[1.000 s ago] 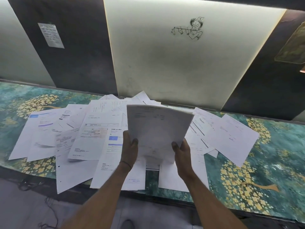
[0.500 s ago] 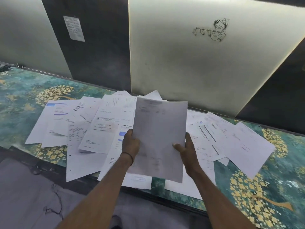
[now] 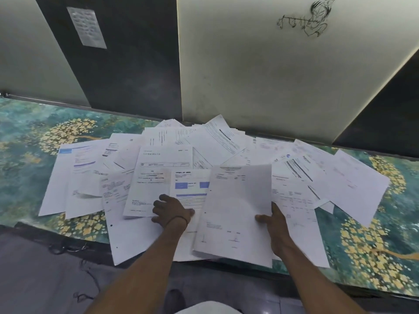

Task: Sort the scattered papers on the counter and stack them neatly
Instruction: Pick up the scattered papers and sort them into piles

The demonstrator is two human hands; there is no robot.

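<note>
Many white printed sheets lie scattered and overlapping across the teal, gold-flowered counter. My right hand grips the right edge of a thin stack of papers, held low just above the pile at centre right. My left hand rests with spread fingers on the loose sheets to the left of that stack, touching a page with blue blocks. Several sheets hang over the counter's front edge.
A wall of pale and dark panels rises right behind the counter, with a small notice and a line drawing on it. Cables hang below the front edge. Bare counter shows at far left and far right.
The stack was held upright in both hands; now it is lowered toward the pile in my right hand alone. My left hand let go and moved left onto the loose sheets.
</note>
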